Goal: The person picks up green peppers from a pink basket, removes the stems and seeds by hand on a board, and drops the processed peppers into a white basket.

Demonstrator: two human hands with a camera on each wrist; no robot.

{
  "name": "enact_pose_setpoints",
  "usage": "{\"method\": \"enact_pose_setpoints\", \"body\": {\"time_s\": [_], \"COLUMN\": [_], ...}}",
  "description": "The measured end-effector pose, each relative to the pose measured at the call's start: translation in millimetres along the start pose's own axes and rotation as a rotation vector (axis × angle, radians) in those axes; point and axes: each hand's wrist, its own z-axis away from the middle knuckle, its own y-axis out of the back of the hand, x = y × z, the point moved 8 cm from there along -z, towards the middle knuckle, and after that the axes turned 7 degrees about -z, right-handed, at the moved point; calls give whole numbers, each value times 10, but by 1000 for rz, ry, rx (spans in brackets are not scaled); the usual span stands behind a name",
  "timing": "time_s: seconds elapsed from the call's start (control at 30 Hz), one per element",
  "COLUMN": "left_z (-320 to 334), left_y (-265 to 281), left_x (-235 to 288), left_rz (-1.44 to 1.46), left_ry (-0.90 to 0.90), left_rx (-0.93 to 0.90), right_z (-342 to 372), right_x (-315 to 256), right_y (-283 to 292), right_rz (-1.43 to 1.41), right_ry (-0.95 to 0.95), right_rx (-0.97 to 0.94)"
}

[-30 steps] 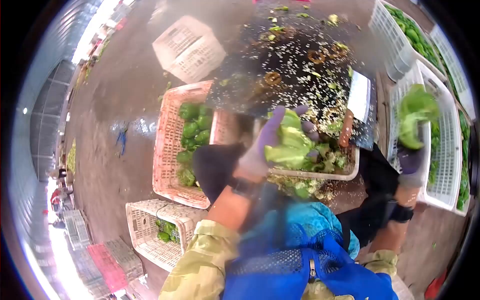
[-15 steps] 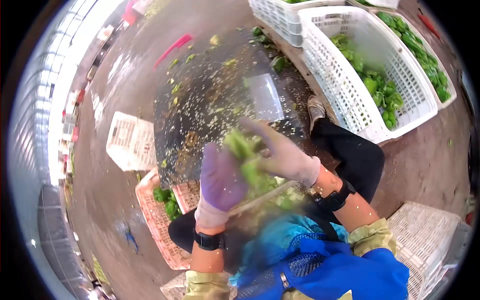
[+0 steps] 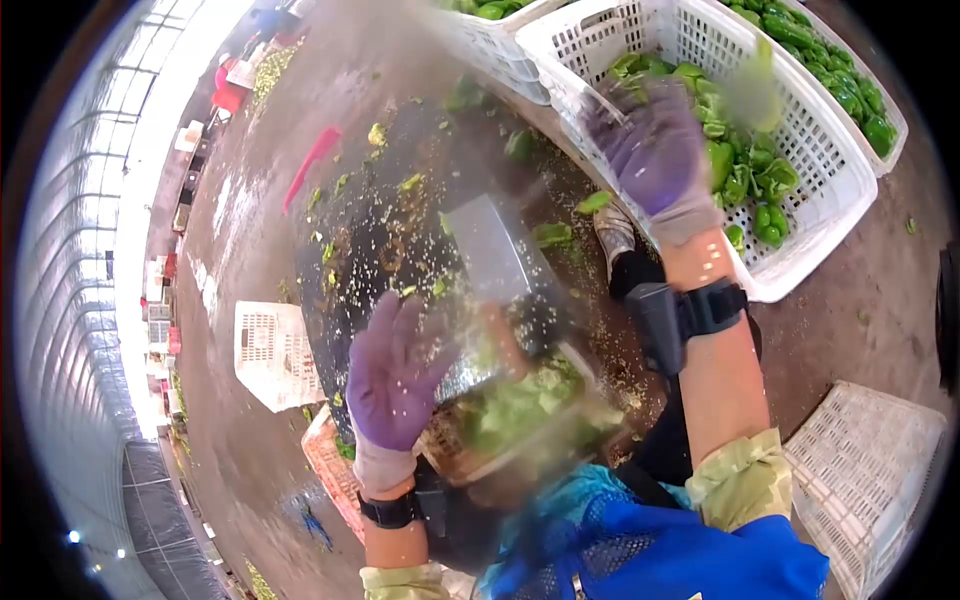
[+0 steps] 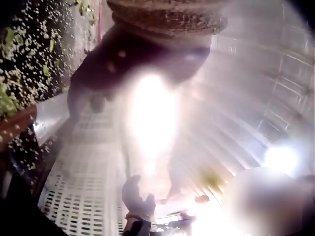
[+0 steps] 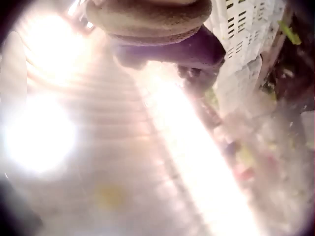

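Note:
My right hand (image 3: 660, 150), in a purple-palmed glove, is over the near rim of a white crate (image 3: 640, 165), its fingers loosely extended and blurred. A blurred green pepper (image 3: 757, 90) is in the air above that crate, apart from the fingers. Green bell peppers (image 3: 775, 182), some split, lie inside the crate. My left hand (image 3: 390, 385) is raised palm up with fingers spread and nothing in it, beside a crate of pale green scraps (image 3: 525, 405). In the right wrist view the gloved hand (image 5: 172, 54) shows only partly, against strong glare.
A black board (image 3: 350, 250) strewn with seeds and scraps lies ahead. On it is a cleaver (image 3: 495, 245) with a wooden handle. Another crate of green peppers (image 3: 850, 80) stands far right. A pale crate (image 3: 275, 350) and a reddish crate (image 3: 332, 460) are at left.
The hands were together on a green pepper half a second ago. Since then the right hand has swung right to the white crate and released the pepper, while the left hand stayed back with its fingers spread.

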Motion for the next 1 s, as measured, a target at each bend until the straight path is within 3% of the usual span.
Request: {"method": "enact_pose_setpoints", "body": {"time_s": [0.03,0.13,0.17,0.23,0.27,0.37,0.4,0.47,0.77,0.83,1.0], "left_z": [23,129,179,217,196,88,78,-7,-45,-120,-175], "left_y": [209,693,848,1275,1401,1758,1856,1852,2049,2015,2062], "left_x": [-40,-34,-16,10,-76,-221,-243,-245,-226,-193,-198], "left_rz": [-14,-319,-428,-979,-1000,-1946,-1966,-2005,-2021,-2092,-2001], "left_ry": [20,59,70,128,158,238,174,247,277,277,246], "left_rx": [55,266,345,462,443,187,224,210,220,109,195], "right_z": [-130,-233,-425,-899,-986,-1057,-1117,-1132,-1198,-1178,-1271], "right_x": [306,718,804,1057,1144,1406,1475,1625,2297,2326,2417], "right_y": [160,433,516,810,856,1323,1468,1804,3340,3661,4080], "right_rz": [139,797,1044,1542,1759,2223,2284,2401,2439,2456,2407], "right_ry": [-169,-346,-303,-193,-97,-464,-584,-864,-964,-969,-957], "right_rx": [-25,128,77,-48,-183,-454,-474,-526,-428,-389,-315]}}
